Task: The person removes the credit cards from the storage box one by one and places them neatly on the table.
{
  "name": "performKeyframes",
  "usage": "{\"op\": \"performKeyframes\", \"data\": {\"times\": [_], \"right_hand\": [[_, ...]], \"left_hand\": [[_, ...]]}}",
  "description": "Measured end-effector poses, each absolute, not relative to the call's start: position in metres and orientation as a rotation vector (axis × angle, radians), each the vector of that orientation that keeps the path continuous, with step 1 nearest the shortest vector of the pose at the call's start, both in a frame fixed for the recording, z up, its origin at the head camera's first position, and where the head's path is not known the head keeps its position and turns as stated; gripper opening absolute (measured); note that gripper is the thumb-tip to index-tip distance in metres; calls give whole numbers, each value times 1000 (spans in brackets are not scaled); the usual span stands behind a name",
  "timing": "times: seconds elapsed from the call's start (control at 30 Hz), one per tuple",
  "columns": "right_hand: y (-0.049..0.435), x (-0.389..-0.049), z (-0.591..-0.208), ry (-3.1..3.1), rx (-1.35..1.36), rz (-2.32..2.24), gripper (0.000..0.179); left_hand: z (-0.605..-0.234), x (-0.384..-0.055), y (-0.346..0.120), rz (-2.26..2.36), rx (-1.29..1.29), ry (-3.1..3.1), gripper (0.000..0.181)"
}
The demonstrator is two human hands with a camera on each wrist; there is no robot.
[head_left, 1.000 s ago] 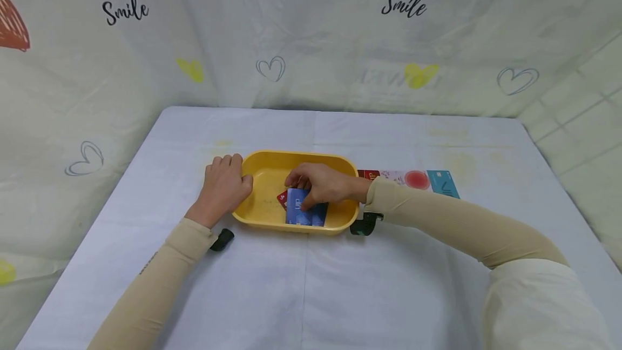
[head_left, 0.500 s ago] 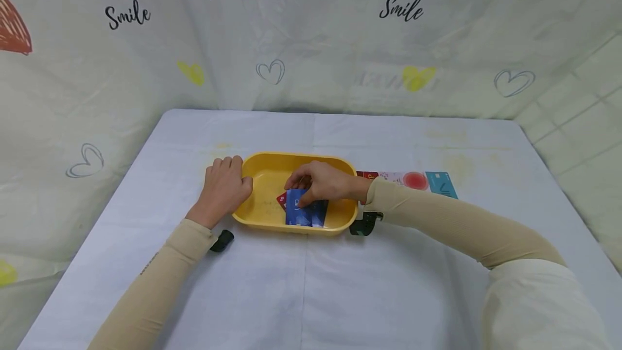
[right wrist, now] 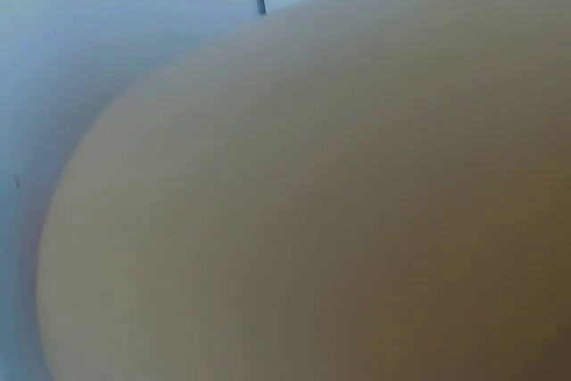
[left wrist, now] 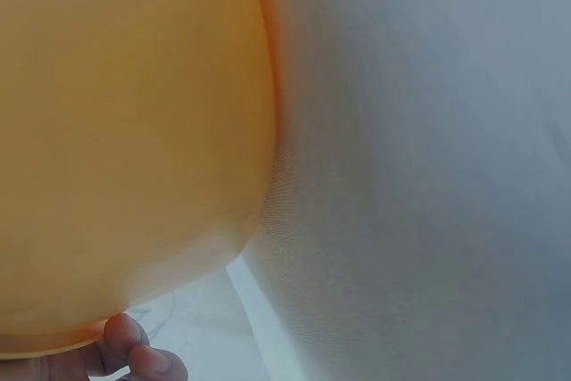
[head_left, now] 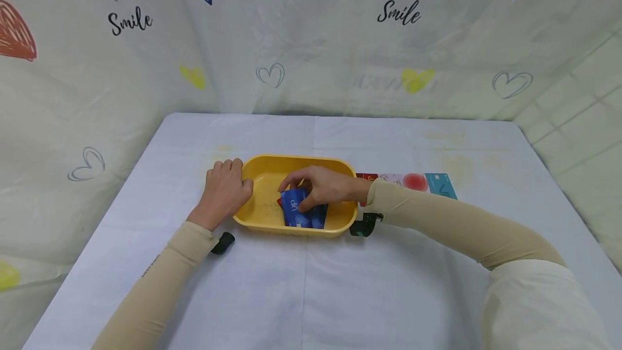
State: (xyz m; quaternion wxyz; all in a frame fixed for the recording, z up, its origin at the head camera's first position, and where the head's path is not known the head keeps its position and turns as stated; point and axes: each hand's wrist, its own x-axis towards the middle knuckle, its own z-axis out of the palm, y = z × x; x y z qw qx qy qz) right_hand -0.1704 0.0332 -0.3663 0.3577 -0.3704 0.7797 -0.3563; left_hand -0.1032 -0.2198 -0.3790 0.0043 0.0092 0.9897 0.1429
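A yellow plastic tray [head_left: 262, 163] stands on the white-covered table. My left hand [head_left: 224, 190] grips its left rim, thumb over the edge; in the left wrist view the fingertips [left wrist: 125, 332] curl under the rim. Inside the tray, my right hand [head_left: 323, 185] pinches a blue VIP card [head_left: 292, 212] between thumb and fingers, its near edge low in the tray. A darker blue card [head_left: 319, 215] lies beside and partly under it. Behind the blue card shows only a sliver of a red card [head_left: 279, 202]. The tray's outer wall fills most of the right wrist view.
Right of the tray lies a row of cards: a red card [head_left: 366, 176], a pale card with a red circle [head_left: 414, 181] and a teal card [head_left: 441, 184], partly behind the right forearm. A patterned curtain [head_left: 311, 42] hangs behind the table [head_left: 311, 290].
My right fingers have reached slightly left, and the blue card has tilted and shifted left, covering more of the red card. My left hand keeps its hold on the tray.
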Motion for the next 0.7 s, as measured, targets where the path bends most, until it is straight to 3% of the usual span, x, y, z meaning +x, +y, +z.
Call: {"op": "performKeyframes", "data": {"times": [0.4,0.7], "right_hand": [[36,-169,-362,2032,-937,-887,61],[39,-167,-361,2048,-924,-959,53]], "left_hand": [[-379,-102,-219,436,26,3111,22],[-379,-100,-219,460,39,3129,20]]}}
